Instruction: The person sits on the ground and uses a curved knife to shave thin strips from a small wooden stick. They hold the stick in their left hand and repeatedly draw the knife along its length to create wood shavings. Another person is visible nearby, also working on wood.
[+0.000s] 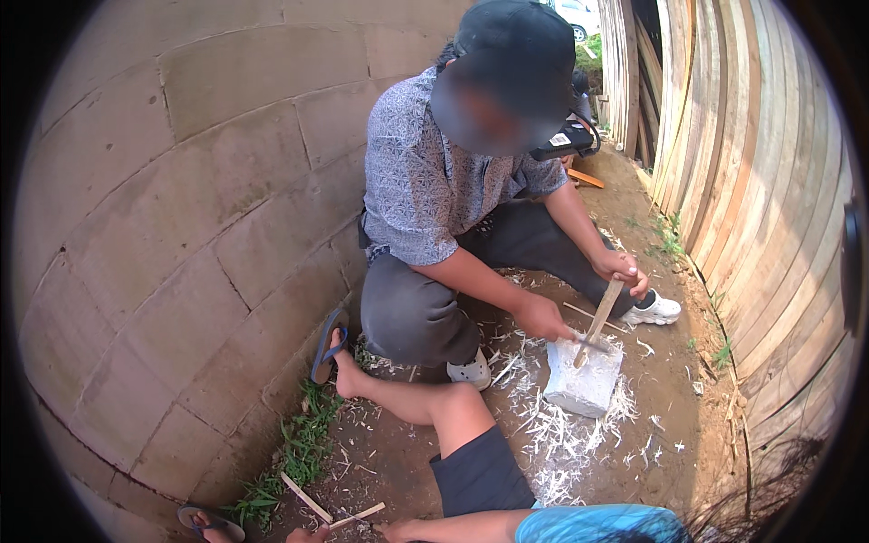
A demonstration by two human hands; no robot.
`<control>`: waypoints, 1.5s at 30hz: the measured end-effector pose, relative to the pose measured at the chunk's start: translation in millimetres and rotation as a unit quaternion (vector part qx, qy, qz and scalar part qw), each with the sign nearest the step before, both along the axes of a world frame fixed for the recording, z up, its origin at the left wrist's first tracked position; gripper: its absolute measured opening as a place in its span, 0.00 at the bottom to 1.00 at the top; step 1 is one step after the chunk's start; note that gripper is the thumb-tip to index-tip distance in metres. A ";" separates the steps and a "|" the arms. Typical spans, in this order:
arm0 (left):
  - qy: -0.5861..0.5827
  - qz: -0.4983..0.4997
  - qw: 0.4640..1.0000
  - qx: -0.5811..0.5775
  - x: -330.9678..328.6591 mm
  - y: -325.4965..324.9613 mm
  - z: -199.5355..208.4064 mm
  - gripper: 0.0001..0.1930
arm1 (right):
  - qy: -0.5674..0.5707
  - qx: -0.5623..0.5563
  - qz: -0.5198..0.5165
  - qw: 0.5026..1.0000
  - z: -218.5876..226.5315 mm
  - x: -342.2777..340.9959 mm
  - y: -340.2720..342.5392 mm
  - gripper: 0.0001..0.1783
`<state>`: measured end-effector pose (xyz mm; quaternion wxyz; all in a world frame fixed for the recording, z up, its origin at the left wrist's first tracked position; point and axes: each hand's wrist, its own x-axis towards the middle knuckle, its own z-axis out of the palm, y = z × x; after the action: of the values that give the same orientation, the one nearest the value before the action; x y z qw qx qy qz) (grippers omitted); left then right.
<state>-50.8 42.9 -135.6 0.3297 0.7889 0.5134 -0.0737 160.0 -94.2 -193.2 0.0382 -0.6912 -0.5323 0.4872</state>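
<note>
Honestly, pretty cramped at the near end of the dirt ground: left hand right by the meeting ends of two pale sticks, right hand near the other tip of one (too low and small in view, so can't tell the fingers, wide or pinched). Could get a jabbed finger from pushing hard with hands so bunched. Also possible: blade skidding off the co-worker's stick over the white block, from a loose brace. Tight along the block wall edge, with grass and bare leg; roomier toward the wooden fence edge.
</note>
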 end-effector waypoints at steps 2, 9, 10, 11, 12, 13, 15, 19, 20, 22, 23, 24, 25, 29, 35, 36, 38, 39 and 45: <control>0.007 0.032 0.999 -0.030 7.0 -7.0 21.9 0.28 | 0.001 -0.001 0.002 1.000 0.6 -1.9 1.0 0.28; -0.006 -0.019 0.999 0.033 -11.8 6.4 -9.2 0.27 | 0.002 0.004 0.010 1.000 1.3 -6.3 3.6 0.29; 0.000 -0.041 0.997 0.066 -13.7 7.9 -14.4 0.27 | 0.001 0.005 0.009 1.000 0.9 -7.5 4.4 0.29; 0.009 -0.063 0.994 0.094 -13.8 3.8 -15.8 0.26 | -0.001 0.004 0.009 1.000 -0.2 -5.6 4.0 0.29; 0.005 -0.056 0.996 0.076 -14.5 0.6 -16.0 0.25 | 0.000 0.004 0.008 1.000 -0.6 -6.4 4.3 0.29; 0.001 -0.048 0.997 0.059 -14.9 -1.4 -15.0 0.25 | 0.003 0.005 0.008 1.000 -0.7 -7.8 4.9 0.29; -0.008 -0.037 0.999 0.027 -7.8 -3.9 -4.6 0.24 | 0.004 0.006 0.006 1.000 -0.4 -8.7 5.5 0.29; -0.005 -0.046 0.999 0.003 1.9 -8.7 15.5 0.21 | 0.006 0.008 0.006 1.000 -1.9 -8.5 4.5 0.29; -0.003 -0.056 0.998 0.010 2.9 -7.5 18.6 0.21 | 0.002 0.009 0.004 1.000 -1.6 -8.5 5.6 0.29; 0.006 -0.078 0.997 0.024 3.9 -9.3 23.3 0.20 | -0.001 0.011 0.002 1.000 -1.9 -8.5 5.9 0.29; 0.014 -0.086 0.996 0.026 5.6 -10.2 29.9 0.19 | -0.003 0.011 0.004 1.000 -0.4 -9.0 6.5 0.30; 0.023 -0.081 0.996 0.011 9.6 -11.7 37.8 0.19 | -0.004 0.011 0.002 1.000 -1.2 -8.8 6.7 0.30; 0.035 -0.073 0.997 -0.013 14.6 -13.9 47.4 0.18 | -0.008 0.010 0.000 1.000 -2.2 -8.1 6.5 0.30; 0.024 0.058 0.983 -0.172 23.6 -17.2 62.0 0.16 | -0.017 0.014 -0.006 1.000 -5.1 -4.9 6.1 0.30; -0.014 -0.134 0.987 0.084 -8.9 -9.9 6.1 0.16 | -0.022 0.028 -0.007 0.999 -4.4 -5.5 10.4 0.32; -0.009 -0.140 0.986 0.091 -7.1 -13.0 9.4 0.16 | -0.016 0.019 -0.004 1.000 -2.9 -5.0 11.1 0.34; 0.001 -0.153 0.983 0.106 -2.2 -17.4 20.5 0.17 | -0.005 0.008 -0.012 1.000 -0.5 -5.9 10.5 0.35; -0.015 -0.095 0.995 0.033 4.4 -18.0 32.1 0.17 | 0.000 0.001 -0.016 1.000 1.4 -5.4 10.1 0.35; -0.023 -0.006 0.995 -0.096 22.6 -17.9 66.2 0.19 | 0.012 -0.008 -0.009 1.000 -1.7 -7.6 12.5 0.34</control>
<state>-28.2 25.1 -69.5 0.4151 0.7583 0.4913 -0.1061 152.5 -81.7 -195.0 0.0436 -0.6907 -0.5215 0.4991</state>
